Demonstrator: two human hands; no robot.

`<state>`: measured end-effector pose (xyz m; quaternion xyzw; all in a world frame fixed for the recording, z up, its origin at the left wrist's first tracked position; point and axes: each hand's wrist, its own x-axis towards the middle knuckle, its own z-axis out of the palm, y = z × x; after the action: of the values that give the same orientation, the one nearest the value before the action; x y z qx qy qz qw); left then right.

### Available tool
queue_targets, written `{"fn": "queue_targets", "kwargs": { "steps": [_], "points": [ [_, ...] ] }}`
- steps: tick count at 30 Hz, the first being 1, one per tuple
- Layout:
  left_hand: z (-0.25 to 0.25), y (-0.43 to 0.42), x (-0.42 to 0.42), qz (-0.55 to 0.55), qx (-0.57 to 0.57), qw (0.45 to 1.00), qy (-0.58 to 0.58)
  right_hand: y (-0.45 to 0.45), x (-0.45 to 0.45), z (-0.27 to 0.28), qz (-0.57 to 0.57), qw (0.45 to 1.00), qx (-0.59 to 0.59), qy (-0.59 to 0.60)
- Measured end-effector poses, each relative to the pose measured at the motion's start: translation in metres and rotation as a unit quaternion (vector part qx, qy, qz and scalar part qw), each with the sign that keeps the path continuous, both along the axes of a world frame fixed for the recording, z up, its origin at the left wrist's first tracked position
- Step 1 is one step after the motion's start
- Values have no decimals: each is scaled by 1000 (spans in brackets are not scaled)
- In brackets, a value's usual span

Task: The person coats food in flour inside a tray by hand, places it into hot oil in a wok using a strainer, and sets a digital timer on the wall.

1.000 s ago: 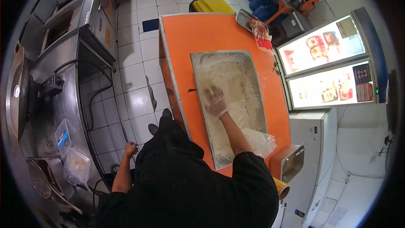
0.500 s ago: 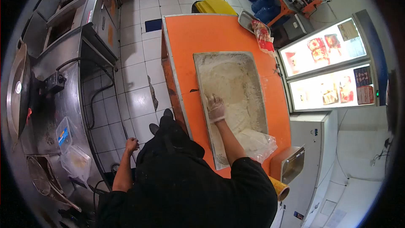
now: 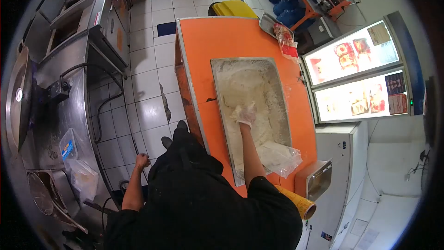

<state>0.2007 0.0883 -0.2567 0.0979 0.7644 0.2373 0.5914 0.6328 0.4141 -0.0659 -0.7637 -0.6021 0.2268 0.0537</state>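
Note:
My right hand (image 3: 247, 113), in a clear floury glove, is low in the metal tray (image 3: 220, 106) of pale flour (image 3: 268, 127). Its fingers are curled round a pale, flour-covered lump that I cannot make out. A clear plastic bag (image 3: 282, 158) lies over the tray's near right corner. My left hand (image 3: 143, 160) hangs over the floor beside my left side, its fingers curled closed with nothing visible in them.
The tray stands on an orange table (image 3: 222, 34). A red and clear package (image 3: 286, 41) lies at its far right; a yellow roll (image 3: 300, 205) and a metal container (image 3: 319, 180) are near its right edge. Steel counter (image 3: 69, 106) at left, lit display fridge (image 3: 356, 74) at right.
My right hand has moved from the tray's left side toward its middle, and its fingers have gone from spread to curled. My left hand has barely moved.

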Motion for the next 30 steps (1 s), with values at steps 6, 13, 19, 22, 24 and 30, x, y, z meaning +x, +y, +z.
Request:
{"fn": "queue_targets", "kwargs": {
  "steps": [6, 13, 19, 22, 24, 30],
  "points": [
    [-17, -1, 4, -5, 8, 1000, 16, -40, -4, -26, 98, 934, 317, -132],
    [-1, 4, 7, -17, 6, 999, 28, 21, -18, -31, 234, 918, 296, -119],
    [24, 14, 1, -34, 8, 996, 87, 3, -3, -55, 369, 855, 322, -170],
    [13, 4, 0, -26, 6, 996, 84, -9, 7, -52, 209, 928, 290, -106],
    [0, -6, -3, -31, 2, 996, 88, -33, -6, -13, 179, 948, 250, -78],
    [-9, -9, -4, -294, 14, 930, 219, -71, -13, 13, 249, 950, 190, 16]
  ]
}}
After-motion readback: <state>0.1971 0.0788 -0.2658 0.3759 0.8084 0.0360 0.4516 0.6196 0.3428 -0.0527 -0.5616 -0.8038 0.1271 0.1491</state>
